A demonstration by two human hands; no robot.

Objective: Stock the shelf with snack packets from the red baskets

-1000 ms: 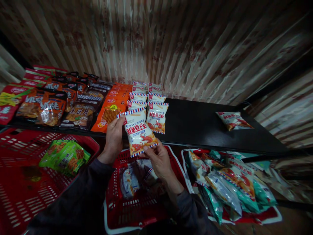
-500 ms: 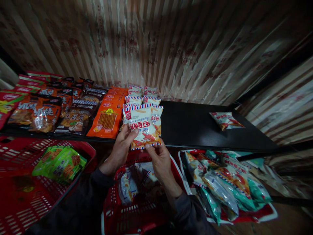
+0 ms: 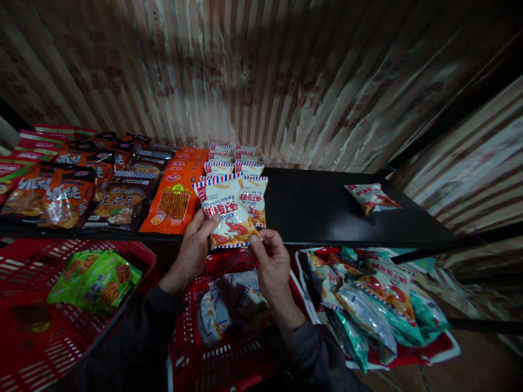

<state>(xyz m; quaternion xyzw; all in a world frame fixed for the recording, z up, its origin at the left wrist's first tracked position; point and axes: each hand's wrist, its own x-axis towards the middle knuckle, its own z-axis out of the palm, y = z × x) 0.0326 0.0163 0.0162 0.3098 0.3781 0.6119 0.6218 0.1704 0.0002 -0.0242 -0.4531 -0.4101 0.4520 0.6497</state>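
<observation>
A white snack bag (image 3: 224, 209) with red lettering and striped edges is between my two hands at the front of the black shelf (image 3: 314, 207). My left hand (image 3: 192, 247) grips its left side, thumb on the front. At the lower right corner, my right hand (image 3: 272, 258) pinches the bag between thumb and fingers. Just behind it stand matching snack bags (image 3: 254, 198) in two short columns, partly covered by the held one. To their left lies an orange snack packet (image 3: 174, 196).
Black-and-orange bags (image 3: 67, 198) and brown chip bags (image 3: 118, 201) fill the shelf's left. One white bag (image 3: 371, 197) lies far right. Below stand a red basket (image 3: 134, 253) with green packets (image 3: 96, 280), a middle basket (image 3: 192, 354), and a right basket (image 3: 439, 351) heaped with bags.
The held bag has tilted slightly and shifted left relative to the bags behind, showing more of the front right one. Both hands keep hold. The whole view has shifted a little.
</observation>
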